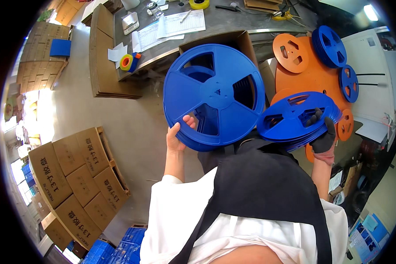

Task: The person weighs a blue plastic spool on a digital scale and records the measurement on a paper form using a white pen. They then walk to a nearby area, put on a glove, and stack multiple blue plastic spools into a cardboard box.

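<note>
Fingers of the bare left hand (177,134) curl over the lower rim of a large blue reel (214,94), grip closed, reel held upright and facing the camera above the floor. Right hand (324,132), in a dark glove, is closed on the edge of a tilted stack of blue reels (297,121) just beside it, near touching. Beyond sit an orange reel pile (314,75), more blue reels (330,40), an open cardboard box (233,39) and a grey counter (233,20) with papers. Risk, judged: the one-edge hold on the tilted stack could let reels fan out and slide; the single reel could pivot on its rim.
</note>
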A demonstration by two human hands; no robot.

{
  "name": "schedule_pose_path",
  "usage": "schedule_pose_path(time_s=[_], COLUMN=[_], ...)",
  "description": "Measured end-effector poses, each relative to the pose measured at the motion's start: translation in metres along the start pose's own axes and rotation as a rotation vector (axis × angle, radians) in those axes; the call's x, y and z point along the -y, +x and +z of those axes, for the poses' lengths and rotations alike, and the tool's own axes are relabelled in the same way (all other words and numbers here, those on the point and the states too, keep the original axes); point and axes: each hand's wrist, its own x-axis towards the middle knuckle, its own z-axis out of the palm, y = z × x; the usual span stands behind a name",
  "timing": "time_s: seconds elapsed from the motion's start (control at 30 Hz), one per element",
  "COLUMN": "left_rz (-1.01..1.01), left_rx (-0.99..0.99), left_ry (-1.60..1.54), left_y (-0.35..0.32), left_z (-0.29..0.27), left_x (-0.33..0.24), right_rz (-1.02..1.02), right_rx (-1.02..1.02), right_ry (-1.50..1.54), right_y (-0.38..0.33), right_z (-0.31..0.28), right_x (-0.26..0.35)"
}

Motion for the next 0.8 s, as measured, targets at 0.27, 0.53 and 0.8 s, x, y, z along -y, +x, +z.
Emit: schedule_pose_path(time_s=[0.27, 0.53, 0.8], left_rz=[-0.034, -0.070, -0.066], left_rx=[0.018, 0.005, -0.135], left_ry=[-0.127, 0.072, 0.377], left_y=[0.009, 0.047, 0.126], left_z=[0.000, 0.025, 0.046], left_x=[0.009, 0.032, 0.082], right_rz=[-0.035, -0.067, -0.151], right_rx=[-0.082, -0.050, -0.205], right_ry=[0.008, -0.015, -0.027], right_y=[-0.010, -0.014, -0.034], right_z=[-0.008, -0.013, -0.025], right_x=[0.002, 0.007, 0.014])
